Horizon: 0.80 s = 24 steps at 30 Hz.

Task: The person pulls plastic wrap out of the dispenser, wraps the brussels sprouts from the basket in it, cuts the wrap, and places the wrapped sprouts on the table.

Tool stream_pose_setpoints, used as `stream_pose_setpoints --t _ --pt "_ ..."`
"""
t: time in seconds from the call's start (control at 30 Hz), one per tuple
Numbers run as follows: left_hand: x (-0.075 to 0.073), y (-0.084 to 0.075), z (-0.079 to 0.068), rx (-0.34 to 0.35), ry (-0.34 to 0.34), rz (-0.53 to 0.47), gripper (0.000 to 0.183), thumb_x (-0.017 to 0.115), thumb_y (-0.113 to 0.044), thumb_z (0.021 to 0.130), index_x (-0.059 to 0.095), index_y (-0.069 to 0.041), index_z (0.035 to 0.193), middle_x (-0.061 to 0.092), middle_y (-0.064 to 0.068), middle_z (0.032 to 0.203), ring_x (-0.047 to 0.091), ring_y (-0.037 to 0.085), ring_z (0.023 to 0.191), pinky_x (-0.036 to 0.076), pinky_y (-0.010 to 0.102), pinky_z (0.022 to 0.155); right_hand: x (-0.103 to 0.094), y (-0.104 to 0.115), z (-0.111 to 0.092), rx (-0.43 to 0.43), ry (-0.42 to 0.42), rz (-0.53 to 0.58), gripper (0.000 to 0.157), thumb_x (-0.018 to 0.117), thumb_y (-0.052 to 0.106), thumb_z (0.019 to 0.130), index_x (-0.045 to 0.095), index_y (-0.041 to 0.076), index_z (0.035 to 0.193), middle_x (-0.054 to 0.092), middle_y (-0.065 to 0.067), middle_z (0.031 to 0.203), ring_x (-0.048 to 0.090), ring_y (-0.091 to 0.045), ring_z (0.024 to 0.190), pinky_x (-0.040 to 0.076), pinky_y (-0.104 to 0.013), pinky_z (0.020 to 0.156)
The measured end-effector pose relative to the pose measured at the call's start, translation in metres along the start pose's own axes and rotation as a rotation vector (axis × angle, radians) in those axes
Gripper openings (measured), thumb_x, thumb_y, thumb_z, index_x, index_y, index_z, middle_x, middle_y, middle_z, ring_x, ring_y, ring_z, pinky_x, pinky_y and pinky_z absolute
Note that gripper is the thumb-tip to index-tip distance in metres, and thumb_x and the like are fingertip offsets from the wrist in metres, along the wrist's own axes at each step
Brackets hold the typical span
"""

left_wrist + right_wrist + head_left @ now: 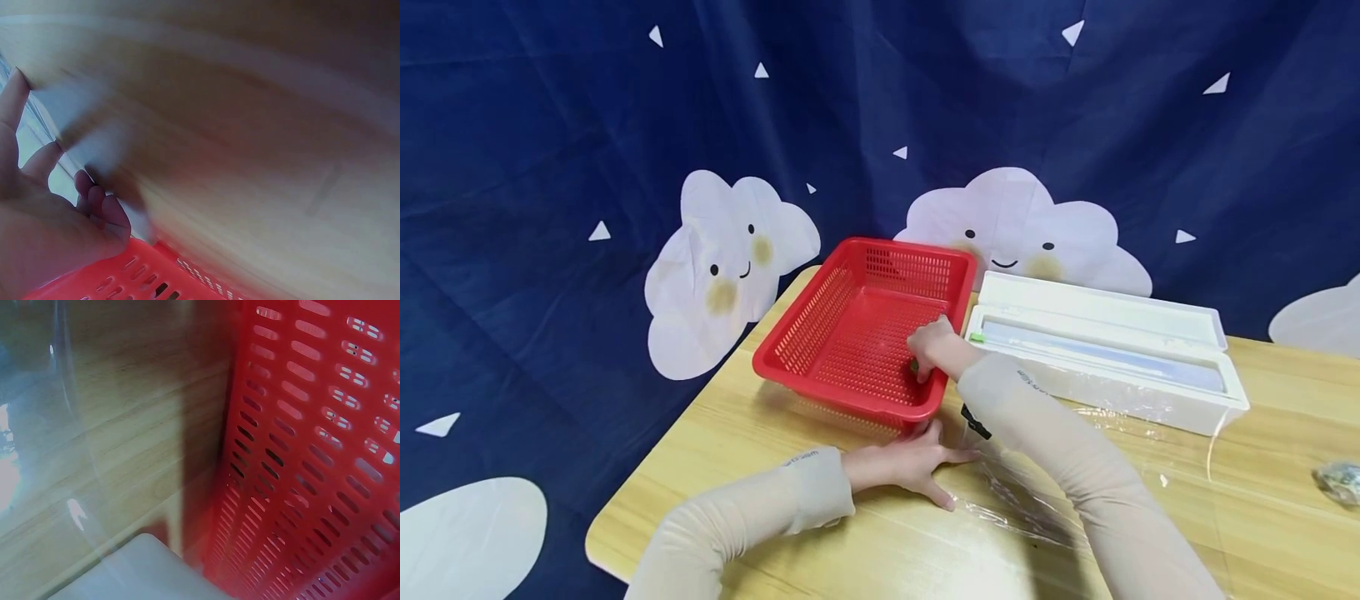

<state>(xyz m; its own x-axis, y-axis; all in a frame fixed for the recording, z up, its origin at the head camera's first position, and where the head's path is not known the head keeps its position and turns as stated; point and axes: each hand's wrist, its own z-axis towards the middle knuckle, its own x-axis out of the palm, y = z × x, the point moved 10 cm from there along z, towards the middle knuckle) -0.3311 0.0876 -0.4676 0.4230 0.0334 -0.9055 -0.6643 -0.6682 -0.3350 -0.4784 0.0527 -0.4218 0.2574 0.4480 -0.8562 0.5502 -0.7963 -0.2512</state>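
Two arms in pale, smooth sleeves [722, 521] reach in over the near edge of a wooden table [670, 483], its grain light and its left corner rounded. Between them lies clear plastic film [1037, 512], glossy and wrinkled. The left hand [917, 467] is spread wide at the film's left edge; light, even pressure there should, I'd judge, hold the film without bunching it. Off to the right sits a crumpled, shiny scrap [1339, 482], and just beyond the left fingers lies a black object [975, 422], mostly hidden.

Farther in, the right hand [938, 346] dips into the basket's right side, fingers bent down at a small green item [914, 365]. Only a sliver shows, so I cannot tell whether it is gripped. Lifting it well above the rim before crossing would avoid snagging film or basket.

The red basket [765, 360], rigid slotted plastic with flared walls, stands at the table's far left corner. Right of it, along the far edge, is a long white box [1150, 408], lid raised, a green tab [977, 337] at its left end. Behind hangs a navy cloth [550, 125] printed with smiling clouds.
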Motion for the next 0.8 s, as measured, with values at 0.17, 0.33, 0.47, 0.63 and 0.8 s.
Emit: stream_pose_setpoints --t 0.17,0.33,0.47,0.63,0.8 --pt "0.000 0.000 0.000 0.004 0.001 0.014 0.075 0.072 -0.052 0.070 0.039 -0.039 0.136 0.040 0.017 0.113 0.039 0.018 0.103 0.042 0.025 0.077 0.001 0.002 0.003 -0.005 -0.001 -0.008 0.031 0.074 0.035 0.074 0.064 0.017 0.097 0.062 0.000 0.091 0.053 -0.017 0.080 0.039 -0.038 0.083" --pt "0.001 0.002 0.001 -0.011 0.013 0.006 0.075 0.071 -0.052 0.070 0.038 -0.040 0.136 0.039 0.018 0.117 0.039 0.022 0.108 0.043 0.026 0.076 -0.003 0.001 0.005 -0.015 -0.050 0.028 0.025 0.073 0.033 0.074 0.063 0.016 0.089 0.062 -0.001 0.087 0.054 -0.016 0.075 0.046 -0.037 0.075" --pt "0.001 0.001 0.001 -0.015 0.020 -0.003 0.076 0.071 -0.052 0.070 0.037 -0.041 0.137 0.038 0.017 0.114 0.040 0.020 0.103 0.041 0.023 0.070 -0.009 0.001 0.004 -0.040 -0.106 0.071 0.023 0.071 0.036 0.075 0.056 0.018 0.072 0.058 0.001 0.076 0.050 -0.014 0.068 0.046 -0.035 0.067" --pt "0.000 0.001 0.001 -0.009 0.016 -0.013 0.076 0.072 -0.050 0.070 0.038 -0.041 0.136 0.037 0.016 0.114 0.039 0.018 0.102 0.041 0.023 0.068 -0.022 -0.001 -0.002 -0.058 -0.208 0.150 0.023 0.071 0.038 0.076 0.060 0.018 0.074 0.059 0.000 0.077 0.049 -0.015 0.069 0.044 -0.036 0.067" --pt "0.000 0.000 0.000 -0.005 0.015 -0.014 0.075 0.072 -0.050 0.070 0.038 -0.040 0.136 0.038 0.014 0.112 0.037 0.017 0.102 0.041 0.023 0.072 -0.037 -0.005 -0.017 -0.086 -0.339 0.266 0.027 0.071 0.039 0.077 0.068 0.017 0.092 0.062 0.001 0.085 0.052 -0.017 0.077 0.041 -0.038 0.072"
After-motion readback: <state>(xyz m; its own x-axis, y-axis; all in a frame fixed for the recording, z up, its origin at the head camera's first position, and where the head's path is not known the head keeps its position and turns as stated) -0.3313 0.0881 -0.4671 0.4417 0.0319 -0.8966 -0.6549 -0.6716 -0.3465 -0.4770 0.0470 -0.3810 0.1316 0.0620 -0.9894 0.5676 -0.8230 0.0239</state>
